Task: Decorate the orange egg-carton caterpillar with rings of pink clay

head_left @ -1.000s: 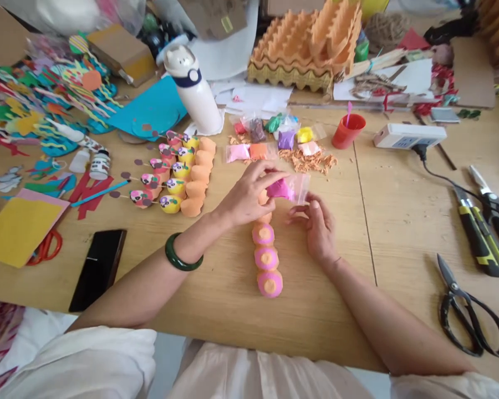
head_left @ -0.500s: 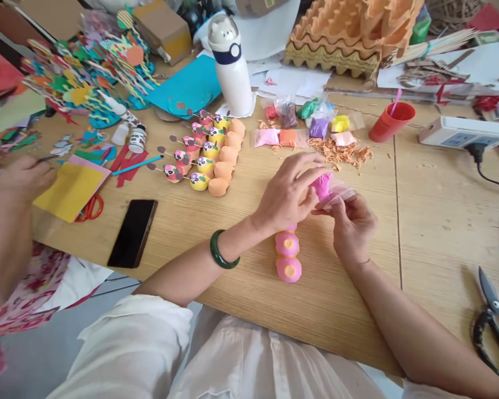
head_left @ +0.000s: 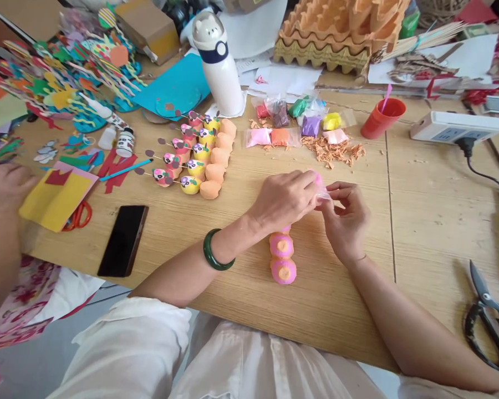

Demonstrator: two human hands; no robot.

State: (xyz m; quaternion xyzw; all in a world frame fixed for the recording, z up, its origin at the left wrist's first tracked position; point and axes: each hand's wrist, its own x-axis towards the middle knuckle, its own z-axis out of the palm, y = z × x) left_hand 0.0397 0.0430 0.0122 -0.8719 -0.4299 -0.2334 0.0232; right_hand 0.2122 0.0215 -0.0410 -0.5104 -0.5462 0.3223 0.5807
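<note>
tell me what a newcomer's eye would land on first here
Probably the two bare hands, left and right, meeting mid-table over a small clear bag with bright pink in it. Just below sits a bumpy pink-and-orange strip; off to the left, rows of decorated pink and yellow cups likely catch the eye next.

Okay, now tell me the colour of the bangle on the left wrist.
The bangle is dark green; the head view shows it best.

Bare wooden table (head_left: 349,299) opens between the pink-and-orange bumpy strip (head_left: 283,259) and the black-handled metal scissors (head_left: 485,316); leftward, the flat black phone (head_left: 123,240) blocks the near edge.
</note>
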